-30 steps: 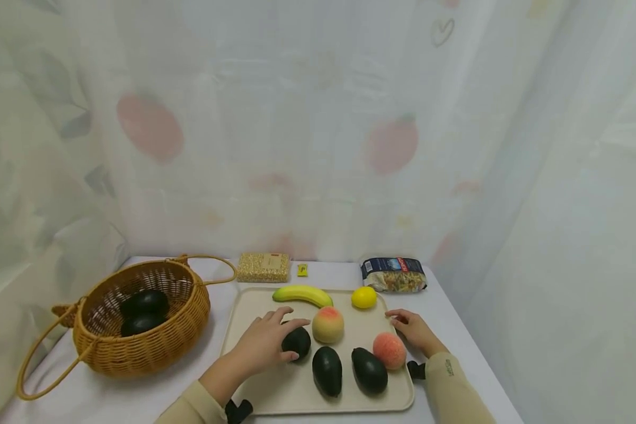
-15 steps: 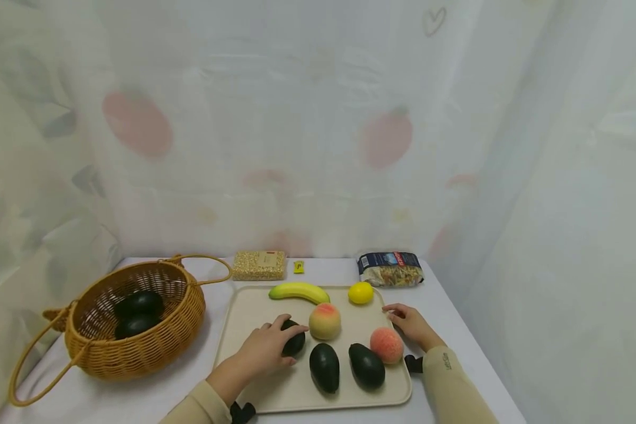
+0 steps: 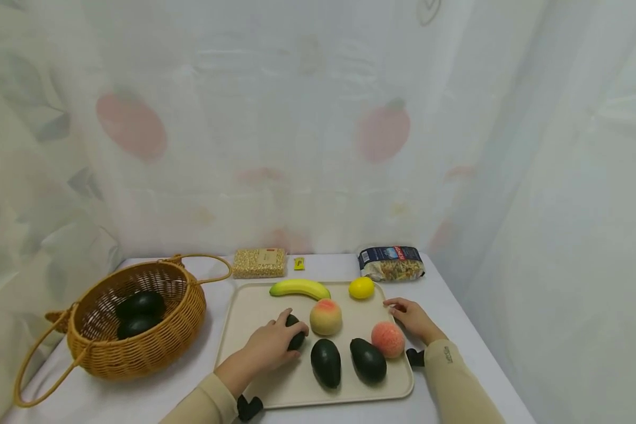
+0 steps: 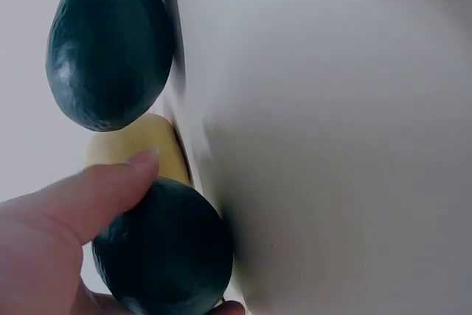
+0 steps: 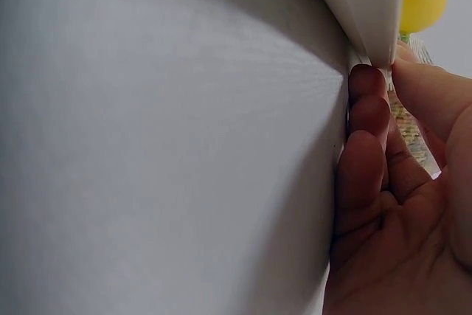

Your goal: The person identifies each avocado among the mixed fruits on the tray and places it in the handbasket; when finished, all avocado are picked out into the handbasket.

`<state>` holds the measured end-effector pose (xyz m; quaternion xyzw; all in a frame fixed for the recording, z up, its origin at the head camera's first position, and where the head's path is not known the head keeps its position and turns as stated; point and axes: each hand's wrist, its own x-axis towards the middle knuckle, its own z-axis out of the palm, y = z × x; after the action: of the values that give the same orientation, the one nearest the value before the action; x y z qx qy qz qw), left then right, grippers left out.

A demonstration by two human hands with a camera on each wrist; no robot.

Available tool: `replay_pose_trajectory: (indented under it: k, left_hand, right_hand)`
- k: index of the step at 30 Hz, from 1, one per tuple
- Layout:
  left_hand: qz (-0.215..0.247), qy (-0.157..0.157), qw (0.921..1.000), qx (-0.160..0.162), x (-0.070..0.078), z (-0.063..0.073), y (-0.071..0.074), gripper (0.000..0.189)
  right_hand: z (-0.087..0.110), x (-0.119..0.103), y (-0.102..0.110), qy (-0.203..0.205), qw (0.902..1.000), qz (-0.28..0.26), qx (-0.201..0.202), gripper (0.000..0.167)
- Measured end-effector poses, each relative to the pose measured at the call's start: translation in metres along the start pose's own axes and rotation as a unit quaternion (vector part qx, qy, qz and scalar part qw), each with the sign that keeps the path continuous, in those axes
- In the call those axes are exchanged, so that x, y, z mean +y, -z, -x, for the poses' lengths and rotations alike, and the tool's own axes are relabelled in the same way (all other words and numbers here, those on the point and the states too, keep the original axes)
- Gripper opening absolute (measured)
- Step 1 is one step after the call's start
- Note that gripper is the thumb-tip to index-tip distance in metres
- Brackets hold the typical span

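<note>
My left hand (image 3: 269,347) grips a dark green avocado (image 3: 298,339) on the beige tray (image 3: 244,309). In the left wrist view the thumb lies over this avocado (image 4: 166,252), with fingertips showing at its far side. A yellow-and-red peach (image 3: 325,317) stands beside it. Two more avocados lie nearer the front: one in the middle (image 3: 325,363), another at the right (image 3: 368,360) against a pinkish-red peach (image 3: 388,339). At the tray's right edge my right hand (image 3: 414,321) holds the rim (image 5: 380,12) between thumb and fingers.
A wicker basket (image 3: 153,359) with two avocados (image 3: 141,304) inside stands left of the tray. On the tray's far side lie a banana (image 3: 299,288) and a lemon (image 3: 361,288). Behind it are a grain pack (image 3: 259,263), a small yellow packet (image 3: 299,263) and a pasta bag (image 3: 392,263).
My left fingers have closed further around the avocado, covering more of it. The right hand stays at the tray's edge. The head view has shifted slightly.
</note>
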<state>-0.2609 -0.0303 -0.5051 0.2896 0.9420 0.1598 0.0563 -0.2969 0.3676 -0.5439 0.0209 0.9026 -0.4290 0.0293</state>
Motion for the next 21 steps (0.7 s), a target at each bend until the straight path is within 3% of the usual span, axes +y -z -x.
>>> replay_pose_trajectory:
  k: [13, 21]
  left_hand:
    - [-0.026, -0.007, 0.9994, 0.022, -0.0001, -0.0021, -0.0018, 0.041]
    - [-0.010, 0.006, 0.9995, 0.031, -0.0060, -0.0005, 0.0046, 0.041]
  right_hand:
    - [-0.0038, 0.0019, 0.0027, 0.013, 0.9998, 0.012, -0.001, 0.024]
    - [-0.0012, 0.0028, 0.0022, 0.021, 0.9997, 0.011, -0.006, 0.024]
